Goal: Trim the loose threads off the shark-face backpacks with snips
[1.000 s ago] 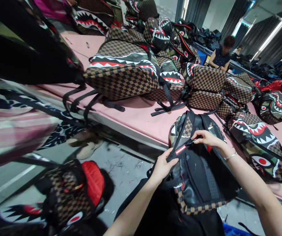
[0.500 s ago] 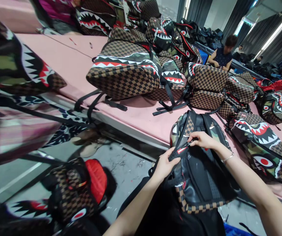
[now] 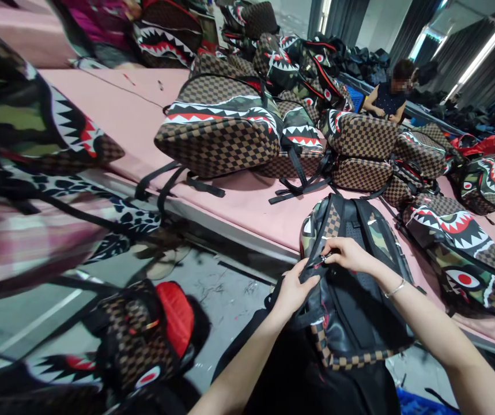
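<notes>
A black backpack [image 3: 353,311] with checkered and camouflage trim leans upright against the pink table edge, its straps and padded back facing me. My left hand [image 3: 293,288] is closed on the backpack's left side, pinching the fabric beside a zipper. Just above it, my right hand [image 3: 344,253] pinches a small dark zipper pull [image 3: 324,259] with a metallic glint. The fingertips partly hide the pull. Both hands are close together near the upper left of the bag.
Checkered shark-mouth backpacks [image 3: 216,144] lie along the pink table [image 3: 121,121], with another backpack [image 3: 463,253] at right. At left a person in a plaid garment [image 3: 35,242] has a camouflage bag [image 3: 18,121]. A red-lined backpack [image 3: 143,340] sits low at left. Another person [image 3: 388,95] works farther back.
My right hand has moved down and left along the zipper toward my left hand. The red strip that showed between them has mostly gone from sight.
</notes>
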A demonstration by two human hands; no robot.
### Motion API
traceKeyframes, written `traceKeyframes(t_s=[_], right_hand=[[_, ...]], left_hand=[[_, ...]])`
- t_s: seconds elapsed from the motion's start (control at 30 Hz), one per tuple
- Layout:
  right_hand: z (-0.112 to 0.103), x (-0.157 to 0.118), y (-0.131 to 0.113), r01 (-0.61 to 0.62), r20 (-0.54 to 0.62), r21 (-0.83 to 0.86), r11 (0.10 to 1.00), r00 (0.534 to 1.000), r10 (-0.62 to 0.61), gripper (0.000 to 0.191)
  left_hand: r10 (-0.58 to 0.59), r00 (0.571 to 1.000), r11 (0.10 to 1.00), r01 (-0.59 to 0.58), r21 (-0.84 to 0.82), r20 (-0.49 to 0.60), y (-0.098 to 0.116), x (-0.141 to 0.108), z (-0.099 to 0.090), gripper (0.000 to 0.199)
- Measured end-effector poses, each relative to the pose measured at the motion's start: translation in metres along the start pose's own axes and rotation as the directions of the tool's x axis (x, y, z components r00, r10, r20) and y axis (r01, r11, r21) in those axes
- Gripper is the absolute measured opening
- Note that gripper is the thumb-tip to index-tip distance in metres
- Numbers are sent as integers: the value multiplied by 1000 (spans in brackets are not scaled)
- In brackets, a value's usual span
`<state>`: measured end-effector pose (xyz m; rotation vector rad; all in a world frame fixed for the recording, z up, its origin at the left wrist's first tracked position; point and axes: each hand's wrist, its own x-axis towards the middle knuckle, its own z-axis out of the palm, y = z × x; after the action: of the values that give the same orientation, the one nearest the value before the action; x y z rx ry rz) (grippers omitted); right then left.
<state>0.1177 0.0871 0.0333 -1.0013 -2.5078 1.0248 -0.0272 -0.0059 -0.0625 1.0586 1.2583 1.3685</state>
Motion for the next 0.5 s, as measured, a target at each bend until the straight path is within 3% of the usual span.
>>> traceKeyframes(t_s=[0.13,0.2,0.27,0.37,0.43,0.5], right_hand=[[-1,-34,0,-30,-174,292,956,981,84,10],[-7,-62,9,-49,-312,338,940,936,161,15],[-18,-97,25,-83,-484,353,932,836,258,20],[-33,-158,59,-205,-666,358,911,628,403,30],[-38,-199,79,-347,-662,371,861,552,508,36],[-35,-233,95,-461,-612,386,799,521,595,38]], left_hand=[[-92,995,995,93,-35,38,-9,-7,-6,45],[-155,988,988,155,21,-11,-15,-17,-11,48],[-114,984,973,139,186,-139,-21,-36,-19,50],[9,971,899,95,427,-237,-31,-73,-31,45],[-152,979,884,195,424,-133,-41,-97,-36,40],[-373,926,859,320,400,60,-52,-114,-36,39]])
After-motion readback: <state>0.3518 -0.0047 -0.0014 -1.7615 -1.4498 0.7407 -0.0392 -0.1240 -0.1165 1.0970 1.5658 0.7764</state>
